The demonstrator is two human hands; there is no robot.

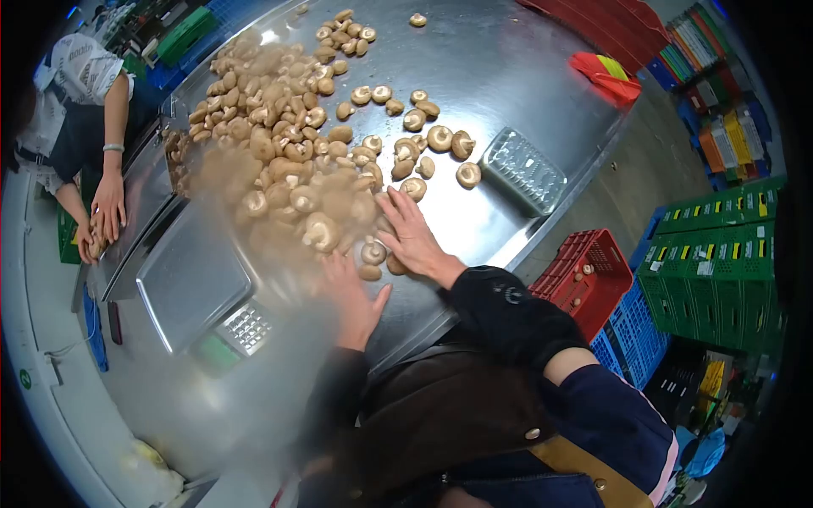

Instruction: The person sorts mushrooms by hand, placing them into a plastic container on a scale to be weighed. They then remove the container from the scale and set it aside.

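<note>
Brown shiitake mushrooms (271, 144) lie in a large heap on the metal table, with several looser ones (439, 138) to the right of it. My right hand (417, 240) rests at the heap's near edge, fingers spread, next to a few mushrooms. Lower and to the left, my left hand (354, 302) is also open, its thumb apart and its fingertips by the mushrooms. Between my two hands sits a mushroom (373, 251) with its stem side up. A blur on the lens softens my left hand and part of the heap.
A scale (199, 279) with a keypad stands left of my hands. Stacked clear plastic trays (523, 172) are near the table's right edge. A red crate (584, 279) and green crates (716, 279) stand beyond it. At left, another person's hands (108, 207) hold mushrooms.
</note>
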